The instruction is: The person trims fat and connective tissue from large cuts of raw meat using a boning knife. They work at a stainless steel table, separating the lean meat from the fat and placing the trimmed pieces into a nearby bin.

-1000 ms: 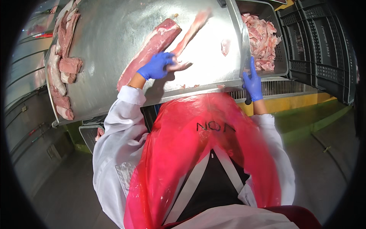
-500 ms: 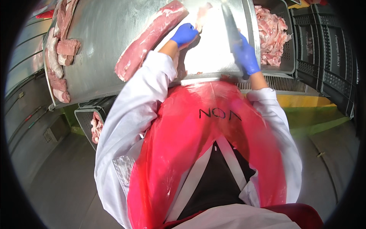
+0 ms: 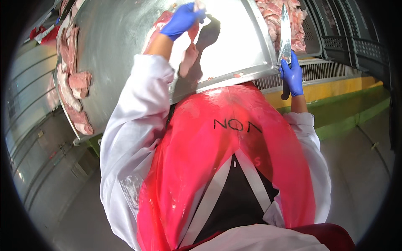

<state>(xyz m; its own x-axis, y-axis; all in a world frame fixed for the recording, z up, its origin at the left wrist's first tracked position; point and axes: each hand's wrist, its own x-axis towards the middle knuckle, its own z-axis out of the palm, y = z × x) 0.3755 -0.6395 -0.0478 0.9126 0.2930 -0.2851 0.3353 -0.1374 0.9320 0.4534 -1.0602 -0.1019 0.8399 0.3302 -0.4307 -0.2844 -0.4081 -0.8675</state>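
My left hand, in a blue glove, is raised above the metal table. Its fingers are closed on a strip of meat, which dangles below the hand and casts a dark shadow on the table. Partly hidden behind that hand and forearm lies a long pink piece of meat. Out past the table's right edge, my gloved right hand grips a knife by its dark handle. The blade points away from me, in front of a crate full of meat trimmings.
Several cuts of meat lie along the table's left edge. At the far right the dark crate holds a heap of pale pink trimmings, with more dark crates beside it. A ribbed metal grating runs below the crate.
My right hand has carried the knife rightward, off the table. My left hand has moved left and lifted the strip of meat. My view has shifted slightly.
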